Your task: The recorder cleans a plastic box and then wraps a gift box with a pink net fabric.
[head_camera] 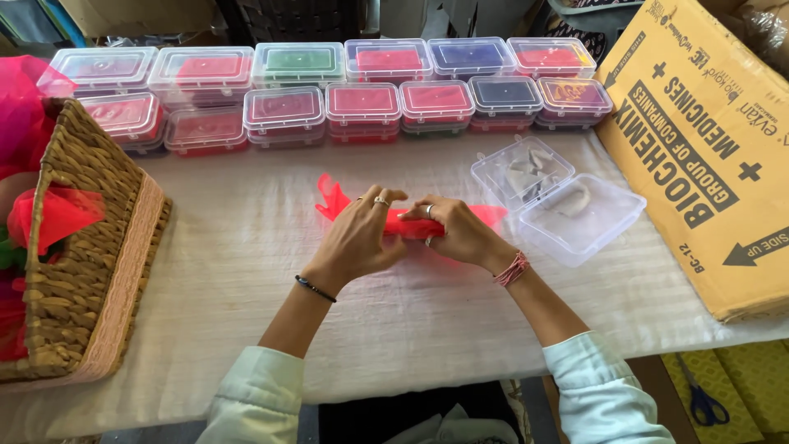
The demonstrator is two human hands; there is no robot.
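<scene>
Closest to the camera are two pale mint sleeves, and from them both hands meet over the white cloth-covered table (411,329). The left hand (357,234) and right hand (460,233) are both closed around a strip of red netting (411,224), fingers curled over it from either side so it sits bunched between them. My guess is they press it flat against the table to keep the slippery stuff from springing open; a loose frilly end (333,197) pokes out just past the left hand.

Taking that red netting as the reference: just to its right sits an open clear plastic box (575,218), lid flipped back, with something pale and crumpled inside. I can't tell what. It's parked within easy reach of the right hand, probably for that reason.

Beyond the netting, along the far edge of the table, two rows of closed clear boxes (362,103) are lined up, showing red, green, and dark blue contents.

Well to the left of the netting there's a wicker basket (82,271) with more pink-red netting spilling in it. Far right, a big cardboard carton (707,156) lies on its side, and a pair of blue-handled scissors (699,399) lies below it on a yellow surface.
</scene>
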